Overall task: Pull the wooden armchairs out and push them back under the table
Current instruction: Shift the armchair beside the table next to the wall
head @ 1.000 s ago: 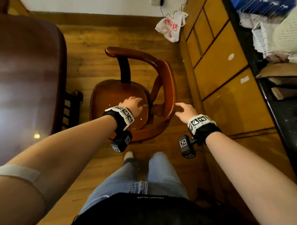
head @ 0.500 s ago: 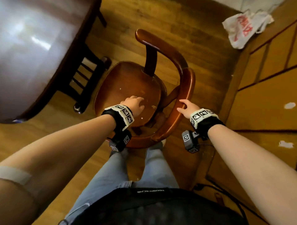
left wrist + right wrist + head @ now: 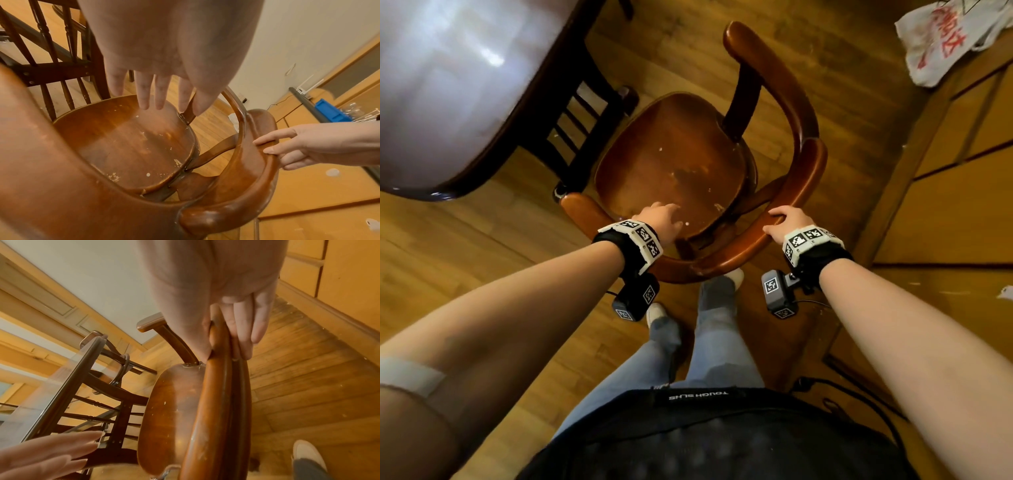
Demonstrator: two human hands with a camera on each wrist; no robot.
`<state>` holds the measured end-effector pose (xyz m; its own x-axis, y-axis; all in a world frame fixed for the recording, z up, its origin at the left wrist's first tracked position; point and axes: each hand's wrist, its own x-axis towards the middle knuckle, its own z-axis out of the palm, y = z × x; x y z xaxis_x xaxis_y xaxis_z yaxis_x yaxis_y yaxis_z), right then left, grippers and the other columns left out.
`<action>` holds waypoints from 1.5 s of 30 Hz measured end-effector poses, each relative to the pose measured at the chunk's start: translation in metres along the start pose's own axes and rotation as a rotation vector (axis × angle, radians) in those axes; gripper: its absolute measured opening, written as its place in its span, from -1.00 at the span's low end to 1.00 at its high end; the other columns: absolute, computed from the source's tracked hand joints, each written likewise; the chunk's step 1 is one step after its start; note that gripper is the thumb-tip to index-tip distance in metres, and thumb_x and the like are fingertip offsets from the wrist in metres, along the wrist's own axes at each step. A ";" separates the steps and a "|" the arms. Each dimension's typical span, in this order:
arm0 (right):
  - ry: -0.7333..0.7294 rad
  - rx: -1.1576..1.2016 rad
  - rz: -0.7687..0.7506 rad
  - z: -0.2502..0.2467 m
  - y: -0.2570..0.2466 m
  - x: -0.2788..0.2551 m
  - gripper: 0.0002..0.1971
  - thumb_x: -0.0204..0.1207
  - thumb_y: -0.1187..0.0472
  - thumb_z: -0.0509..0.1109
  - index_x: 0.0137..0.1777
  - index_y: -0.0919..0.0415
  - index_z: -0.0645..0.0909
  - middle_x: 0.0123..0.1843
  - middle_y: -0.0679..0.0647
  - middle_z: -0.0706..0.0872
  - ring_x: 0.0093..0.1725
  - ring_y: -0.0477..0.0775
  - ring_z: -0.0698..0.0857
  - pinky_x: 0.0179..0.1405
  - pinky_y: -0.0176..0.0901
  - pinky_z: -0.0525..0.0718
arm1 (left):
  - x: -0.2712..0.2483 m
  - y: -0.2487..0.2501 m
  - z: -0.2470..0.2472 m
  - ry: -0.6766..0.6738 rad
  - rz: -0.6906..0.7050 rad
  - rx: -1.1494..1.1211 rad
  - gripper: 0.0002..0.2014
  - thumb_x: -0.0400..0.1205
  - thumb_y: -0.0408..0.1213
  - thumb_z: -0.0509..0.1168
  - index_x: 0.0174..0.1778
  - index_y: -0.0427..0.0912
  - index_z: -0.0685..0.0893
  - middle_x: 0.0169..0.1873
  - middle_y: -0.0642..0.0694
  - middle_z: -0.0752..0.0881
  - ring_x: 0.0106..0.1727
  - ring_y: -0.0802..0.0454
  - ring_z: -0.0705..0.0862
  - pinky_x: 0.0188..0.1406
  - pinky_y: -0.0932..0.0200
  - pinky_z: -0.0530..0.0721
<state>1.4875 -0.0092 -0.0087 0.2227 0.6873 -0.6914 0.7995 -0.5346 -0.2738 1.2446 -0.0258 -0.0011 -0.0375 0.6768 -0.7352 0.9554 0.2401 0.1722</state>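
Note:
A worn brown wooden armchair (image 3: 671,164) stands on the floor just right of the dark glossy table (image 3: 448,85), its seat facing the table. My right hand (image 3: 787,222) grips the chair's curved back rail (image 3: 804,164), thumb on the inner side and fingers wrapped over the outer edge, as the right wrist view (image 3: 232,331) shows. My left hand (image 3: 657,222) hovers open over the near part of the seat (image 3: 127,142). Its fingers (image 3: 154,94) are straight and hold nothing. The left armrest (image 3: 582,209) lies close to the table's base.
The table's dark spindled base (image 3: 575,113) stands just left of the chair. A yellow wooden cabinet (image 3: 962,171) lines the right side, with a white plastic bag (image 3: 941,37) hanging at the far right. My feet (image 3: 722,284) are right behind the chair. A black cable (image 3: 859,394) trails on the floor.
My right hand went from touching the back rail to curling round it. The chair now shows turned, with its left armrest near the table base. The left hand stays over the seat.

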 end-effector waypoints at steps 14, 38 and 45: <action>-0.353 0.226 -0.058 0.112 -0.046 -0.079 -0.53 0.65 0.10 0.28 0.56 0.07 0.39 0.04 0.22 0.82 -0.40 -0.06 0.73 -0.41 -0.31 0.67 | -0.061 -0.107 0.028 0.101 -0.062 -0.143 -0.53 0.70 -0.10 0.11 0.56 -0.05 0.33 0.36 -0.28 0.50 0.27 -0.29 0.59 0.24 -0.10 0.60; 0.128 -0.171 -0.423 0.089 -0.044 -0.009 -0.74 0.57 0.24 0.31 0.17 0.00 0.73 0.37 0.06 0.63 0.44 0.15 0.52 0.48 0.05 0.47 | -0.039 -0.089 0.055 0.086 -0.494 -0.581 -0.43 0.70 -0.06 0.14 0.63 -0.01 0.14 0.47 -0.36 0.28 0.16 -0.33 0.66 0.16 -0.08 0.68; -0.197 -0.762 -0.412 0.114 -0.067 0.003 -0.59 0.69 -0.04 0.05 0.27 0.03 0.69 0.26 0.07 0.71 0.47 0.17 0.48 0.69 0.18 -0.15 | -0.035 -0.093 0.042 0.274 -0.517 -0.752 0.01 0.64 -0.20 0.31 0.63 -0.02 -0.46 0.23 -0.34 0.67 -0.01 -0.24 0.73 0.02 -0.05 0.72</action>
<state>1.3707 -0.0276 -0.0683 -0.2087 0.6185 -0.7576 0.9647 0.2576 -0.0554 1.1691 -0.1012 -0.0191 -0.5608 0.4783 -0.6758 0.3661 0.8754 0.3158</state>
